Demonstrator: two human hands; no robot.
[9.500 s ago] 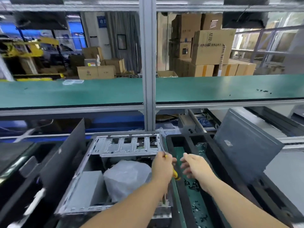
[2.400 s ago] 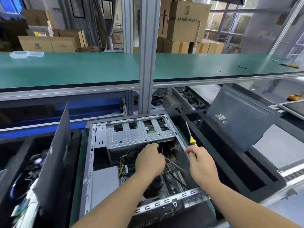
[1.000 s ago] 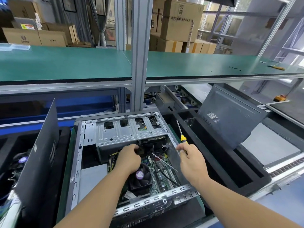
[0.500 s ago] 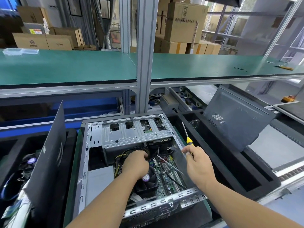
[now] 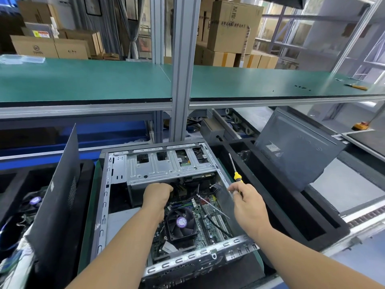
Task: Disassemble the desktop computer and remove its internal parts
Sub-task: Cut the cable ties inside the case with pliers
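Inside the open computer case (image 5: 104,205), the left hand (image 5: 157,197) is curling around a cable bundle (image 5: 180,187) just under the metal drive cage (image 5: 166,167), the nearer hand to those connectors, which are running away from the person. To the right, the right hand (image 5: 248,207) is gripping a yellow-handled screwdriver (image 5: 236,176) over the case's right wall, its long axis pointing up and away, tip clear of the motherboard (image 5: 208,217).

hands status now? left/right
Left hand: curled inside the computer case, at the cables; grip hidden, cannot tell.
Right hand: holding the screwdriver.
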